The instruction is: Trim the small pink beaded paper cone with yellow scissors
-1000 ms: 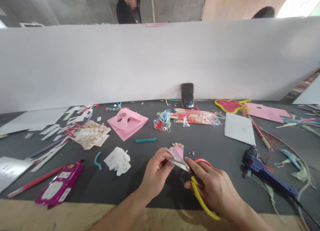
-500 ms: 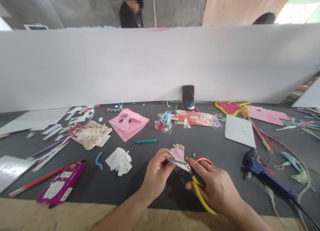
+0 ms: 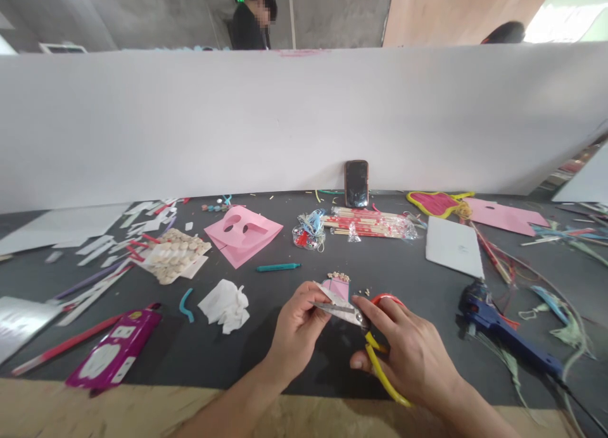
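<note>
My right hand (image 3: 403, 337) grips a pair of scissors (image 3: 379, 365) with red and yellow handles. The metal blades point left, and their tips lie against the fingers of my left hand (image 3: 297, 324). The left thumb and fingers are pinched together beside the blades. What they hold is too small and covered to make out. Just beyond the blades lies a small pink piece (image 3: 336, 288) with a dark edge, partly hidden. Small beige bits (image 3: 339, 276) sit along its far end.
A teal pen (image 3: 278, 268), a crumpled tissue (image 3: 223, 305) and a folded pink sheet with cut holes (image 3: 243, 233) lie left of centre. A blue glue gun (image 3: 510, 333) with its cord is at right. A phone (image 3: 356, 183) leans on the white partition (image 3: 213, 121).
The view has shifted slightly. The scissor blades look a little differently angled at my left fingertips. Both hands keep almost the same place and grip. The person beyond the partition has moved a little.
</note>
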Motion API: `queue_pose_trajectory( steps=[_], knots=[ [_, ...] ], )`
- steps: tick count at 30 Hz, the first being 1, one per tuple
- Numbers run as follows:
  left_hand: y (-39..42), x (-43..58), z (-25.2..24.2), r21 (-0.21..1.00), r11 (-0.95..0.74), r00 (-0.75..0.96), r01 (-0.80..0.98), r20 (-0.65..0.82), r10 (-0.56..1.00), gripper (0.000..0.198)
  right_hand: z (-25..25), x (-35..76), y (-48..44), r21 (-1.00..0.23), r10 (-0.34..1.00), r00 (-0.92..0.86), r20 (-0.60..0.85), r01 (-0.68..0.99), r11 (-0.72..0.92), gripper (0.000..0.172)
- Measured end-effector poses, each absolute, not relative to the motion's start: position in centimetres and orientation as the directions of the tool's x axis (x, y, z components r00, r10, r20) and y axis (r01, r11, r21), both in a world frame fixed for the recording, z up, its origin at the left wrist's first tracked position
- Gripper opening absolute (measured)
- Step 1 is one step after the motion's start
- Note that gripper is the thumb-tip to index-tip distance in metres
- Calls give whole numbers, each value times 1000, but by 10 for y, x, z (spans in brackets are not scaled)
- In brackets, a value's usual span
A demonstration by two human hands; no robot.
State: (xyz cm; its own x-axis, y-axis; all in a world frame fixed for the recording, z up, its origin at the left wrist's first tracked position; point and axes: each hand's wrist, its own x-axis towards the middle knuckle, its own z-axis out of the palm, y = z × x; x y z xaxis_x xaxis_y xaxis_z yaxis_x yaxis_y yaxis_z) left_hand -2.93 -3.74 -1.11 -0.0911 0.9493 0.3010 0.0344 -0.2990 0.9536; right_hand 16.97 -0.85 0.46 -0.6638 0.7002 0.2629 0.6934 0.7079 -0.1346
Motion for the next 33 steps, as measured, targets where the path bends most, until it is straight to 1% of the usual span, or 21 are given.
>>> queue_pose_trajectory(
  steps=[3, 10, 16, 23, 30, 33],
  knots=[
    [-37, -29, -11, 954, -299, -93, 33, 301, 949, 12, 4, 169, -8, -131, 703, -659, 268, 698, 704, 67],
    [-35, -29, -13, 960, -278, -76, 9, 278, 957, 13, -4, 170, -4, -193, 680, -682, 269, 654, 732, 55],
    [-37, -28, -12, 964, -266, -79, 24, 268, 960, 14, -4, 171, -7, -155, 677, -685, 267, 663, 732, 52],
    [-36, -26, -15, 972, -234, -93, 15, 234, 968, 17, -1, 170, -10, -176, 688, -683, 244, 667, 724, 47],
    [-37, -25, -11, 970, -242, -84, -13, 240, 967, 18, -1, 171, -10, -158, 704, -664, 252, 690, 706, 48],
    [-37, -25, -9, 981, -190, -82, -29, 188, 979, 17, -2, 172, -6, -158, 702, -657, 274, 690, 707, 48]
  ],
)
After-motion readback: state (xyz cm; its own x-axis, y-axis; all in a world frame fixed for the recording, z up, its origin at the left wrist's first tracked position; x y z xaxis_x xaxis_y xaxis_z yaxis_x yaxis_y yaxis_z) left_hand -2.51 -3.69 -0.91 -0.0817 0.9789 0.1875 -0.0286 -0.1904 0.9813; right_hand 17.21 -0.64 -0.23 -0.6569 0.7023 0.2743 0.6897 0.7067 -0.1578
